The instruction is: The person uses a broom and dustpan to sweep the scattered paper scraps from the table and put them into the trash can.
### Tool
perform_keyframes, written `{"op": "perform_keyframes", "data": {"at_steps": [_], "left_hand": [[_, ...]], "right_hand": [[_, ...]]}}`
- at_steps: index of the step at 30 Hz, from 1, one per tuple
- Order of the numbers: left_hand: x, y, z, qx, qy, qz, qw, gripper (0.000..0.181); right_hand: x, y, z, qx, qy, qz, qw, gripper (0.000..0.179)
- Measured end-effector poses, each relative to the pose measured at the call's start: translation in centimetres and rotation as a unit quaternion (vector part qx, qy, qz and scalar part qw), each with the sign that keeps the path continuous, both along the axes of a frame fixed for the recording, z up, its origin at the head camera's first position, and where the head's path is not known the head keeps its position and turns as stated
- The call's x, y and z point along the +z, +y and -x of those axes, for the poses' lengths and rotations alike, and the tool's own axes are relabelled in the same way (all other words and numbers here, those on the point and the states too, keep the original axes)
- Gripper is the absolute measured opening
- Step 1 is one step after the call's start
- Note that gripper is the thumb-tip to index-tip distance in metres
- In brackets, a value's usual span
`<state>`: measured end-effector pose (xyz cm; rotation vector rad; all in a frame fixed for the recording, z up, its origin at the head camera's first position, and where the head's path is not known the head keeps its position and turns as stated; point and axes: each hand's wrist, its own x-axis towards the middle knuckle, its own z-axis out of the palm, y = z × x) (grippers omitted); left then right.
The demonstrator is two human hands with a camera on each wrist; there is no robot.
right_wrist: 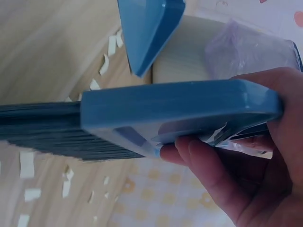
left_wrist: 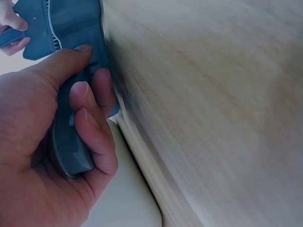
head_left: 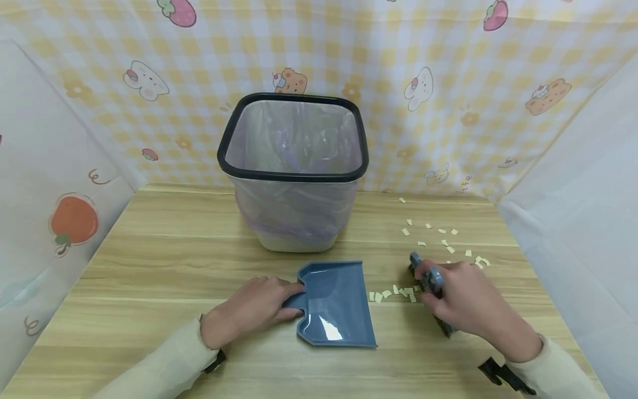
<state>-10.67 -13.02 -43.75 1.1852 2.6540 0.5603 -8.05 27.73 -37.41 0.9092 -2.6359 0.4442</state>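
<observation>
My left hand (head_left: 259, 302) grips the short handle of a blue dustpan (head_left: 336, 305), thumb and fingers curled round it in the left wrist view. The pan lies flat on the table, its straight front edge facing right. In my right hand (head_left: 461, 299) is a blue hand brush (right_wrist: 170, 111) with dark bristles, held by its handle. The bristles are down at the table, right of the pan. Small pale paper scraps (head_left: 402, 292) lie in a band between pan and brush. More scraps (head_left: 444, 243) are scattered behind and right of the brush.
A bin (head_left: 294, 213) with a black rim and a translucent purple liner stands behind the dustpan. A yellow checked cloth (head_left: 384, 72) hangs at the back of the wooden table (head_left: 164, 249). White cloths (head_left: 573, 166) hang at both sides.
</observation>
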Motion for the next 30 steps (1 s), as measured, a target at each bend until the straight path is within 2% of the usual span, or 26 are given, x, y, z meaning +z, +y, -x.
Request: {"op": "perform_keyframes", "data": {"at_steps": [7,15,22,30], "left_hand": [[0.3,0.2,0.0,0.005,-0.003,0.006,1.0,0.034],[0.7,0.5,0.0,-0.001,0.0,0.015,0.9999,0.026],[0.7,0.6,0.2,-0.003,0.008,0.018,0.9998,0.021],[0.8,0.5,0.2,-0.003,0.007,0.023,0.9997,0.023]], "right_hand": [[-0.3,-1.3,-0.1,0.003,-0.047,0.014,0.9988,0.032],[-0.6,-3.3,0.0,0.044,-0.057,0.054,0.9959,0.031],[-0.9,-5.1,-0.2,0.074,-0.084,0.095,0.9892,0.033],[-1.2,-8.0,-0.2,0.132,-0.111,0.137,0.9753,0.036]]}}
